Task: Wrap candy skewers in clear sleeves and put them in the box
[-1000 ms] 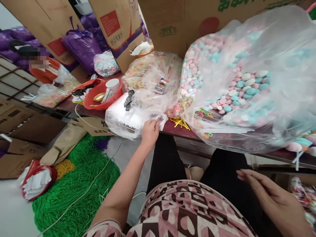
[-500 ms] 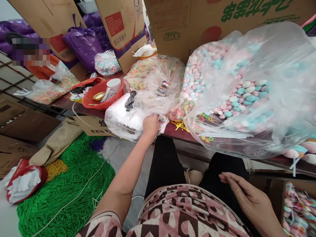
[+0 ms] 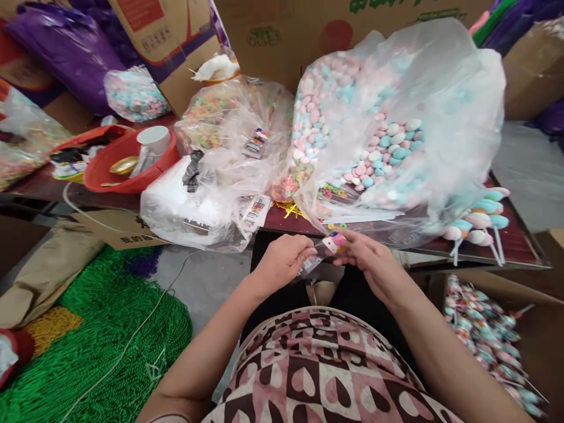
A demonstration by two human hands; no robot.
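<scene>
Over my lap, just off the table's front edge, a small clear printed bag is held between both hands. My left hand pinches its left side, and my right hand grips the pink upper right end. Behind them on the table lie yellow twist ties and a printed packet beside a plastic-wrapped white bundle. A large clear bag of pink, blue and white candies spreads to the right, with ring-shaped candies near its front.
Candy sticks lie at the table's right end, above a carton of wrapped candy sticks. A red basket with a cup stands left. Green strands cover the floor at lower left. Tall cartons stand behind.
My left hand has moved from the plastic bundle back over my lap. My right hand has come up and inward to meet it, and both now hold a small bag. The view has shifted right.
</scene>
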